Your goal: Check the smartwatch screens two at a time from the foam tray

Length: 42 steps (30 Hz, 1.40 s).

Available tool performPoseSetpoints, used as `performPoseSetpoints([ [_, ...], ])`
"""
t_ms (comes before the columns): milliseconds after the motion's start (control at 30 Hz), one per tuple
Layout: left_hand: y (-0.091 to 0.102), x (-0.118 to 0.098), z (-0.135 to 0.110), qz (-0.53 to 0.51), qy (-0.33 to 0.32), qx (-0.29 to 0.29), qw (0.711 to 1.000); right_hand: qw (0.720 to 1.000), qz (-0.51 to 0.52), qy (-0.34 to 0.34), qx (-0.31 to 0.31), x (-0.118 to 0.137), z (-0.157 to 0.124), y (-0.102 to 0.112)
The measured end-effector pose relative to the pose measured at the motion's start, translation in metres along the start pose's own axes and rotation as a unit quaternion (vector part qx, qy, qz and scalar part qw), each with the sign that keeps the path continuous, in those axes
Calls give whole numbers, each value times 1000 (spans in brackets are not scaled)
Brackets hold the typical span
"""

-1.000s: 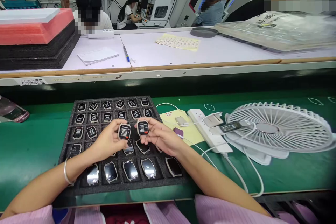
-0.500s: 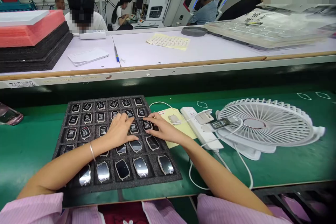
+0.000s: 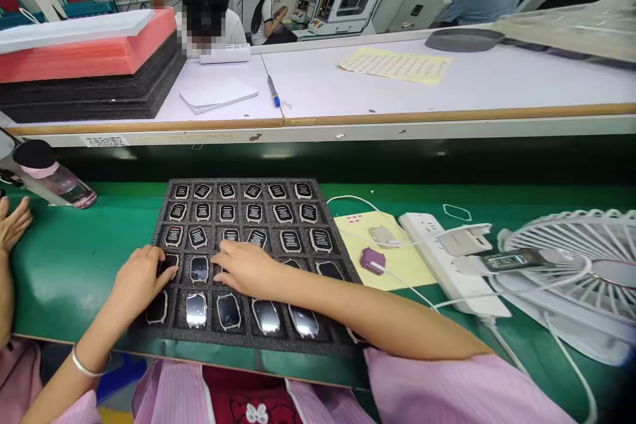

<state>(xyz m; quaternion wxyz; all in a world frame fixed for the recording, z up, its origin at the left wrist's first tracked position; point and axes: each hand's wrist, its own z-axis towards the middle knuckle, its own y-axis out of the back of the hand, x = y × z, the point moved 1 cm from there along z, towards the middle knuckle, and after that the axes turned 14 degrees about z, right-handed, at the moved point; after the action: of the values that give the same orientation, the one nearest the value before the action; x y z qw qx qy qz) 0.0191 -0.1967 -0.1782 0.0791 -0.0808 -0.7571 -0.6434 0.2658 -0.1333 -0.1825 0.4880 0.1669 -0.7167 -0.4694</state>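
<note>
A dark foam tray (image 3: 258, 339) holds rows of smartwatch bodies without straps in square slots. Those in the three far rows show text on lit screens; a dark-screened smartwatch (image 3: 229, 312) lies in the near row. My left hand (image 3: 136, 281) has thumb and fingers around the leftmost smartwatch (image 3: 169, 263) of the fourth row, which still sits in its slot. Across the tray reaches my right hand (image 3: 246, 266), its thumb and fingertips closed about another fourth-row smartwatch, mostly hidden beneath them. Between my hands lies a dark-screened smartwatch (image 3: 199, 269).
On the right are a power strip (image 3: 447, 265), a white fan (image 3: 571, 278), cables, and a purple charger (image 3: 372, 261) on yellow paper (image 3: 397, 275). A bottle (image 3: 64, 182) and another person's hand (image 3: 14, 222) are at left. Foam sheets (image 3: 99, 96) stack on the shelf (image 3: 318, 96).
Both hands have moved from the tray's middle and right to the fourth row, further left and nearer me. The view has swung left, bringing the bottle and another person's hand into sight.
</note>
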Motion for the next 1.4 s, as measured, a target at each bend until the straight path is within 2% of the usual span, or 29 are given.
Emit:
performPoseSetpoints([
  [167, -4, -9, -3, 3, 28, -4, 1000, 1000, -24, -13, 15, 25, 40, -12],
  [267, -1, -5, -2, -73, 21, -21, 997, 1000, -9, -9, 12, 24, 45, -12],
  [367, 5, -2, -1, -170, 24, -32, 985, 999, 21, 11, -37, 21, 37, -8],
  [433, 15, -6, 2, -262, 17, -43, 964, 994, 72, 37, -79, 17, 25, -3],
  [500, 29, -14, 7, -405, -10, -41, 913, 978, 176, 41, -100, 11, 11, 2],
  [533, 38, -20, 11, -480, -28, -28, 876, 961, 255, 32, -105, 7, 4, 5],
  [567, 46, -28, 16, -544, -46, -8, 838, 932, 348, 18, -103, 2, -2, 8],
  [600, 54, -36, 21, -590, -60, 13, 805, 891, 443, 0, -101, -5, -9, 11],
  [667, 68, -54, 34, -635, -79, 41, 767, 788, 605, -38, -111, -19, -19, 16],
  [733, 74, -71, 47, -649, -86, 42, 754, 685, 711, -74, -142, -33, -26, 19],
  [767, 75, -80, 53, -652, -88, 30, 753, 643, 744, -84, -161, -39, -29, 20],
  [833, 72, -93, 64, -648, -95, -12, 755, 582, 787, -85, -186, -49, -32, 20],
  [867, 69, -99, 68, -641, -100, -33, 761, 564, 799, -78, -192, -51, -33, 19],
  [967, 57, -109, 72, -602, -101, -76, 789, 550, 810, -56, -193, -55, -32, 15],
  [1067, 47, -111, 68, -568, -86, -106, 812, 551, 814, -31, -182, -53, -31, 11],
  [1167, 41, -112, 63, -544, -78, -108, 828, 559, 811, -16, -170, -51, -31, 8],
  [1233, 38, -113, 60, -540, -67, -101, 833, 566, 807, -11, -167, -51, -33, 7],
  [1400, 33, -114, 56, -563, -42, -89, 820, 570, 807, -3, -156, -53, -36, 5],
])
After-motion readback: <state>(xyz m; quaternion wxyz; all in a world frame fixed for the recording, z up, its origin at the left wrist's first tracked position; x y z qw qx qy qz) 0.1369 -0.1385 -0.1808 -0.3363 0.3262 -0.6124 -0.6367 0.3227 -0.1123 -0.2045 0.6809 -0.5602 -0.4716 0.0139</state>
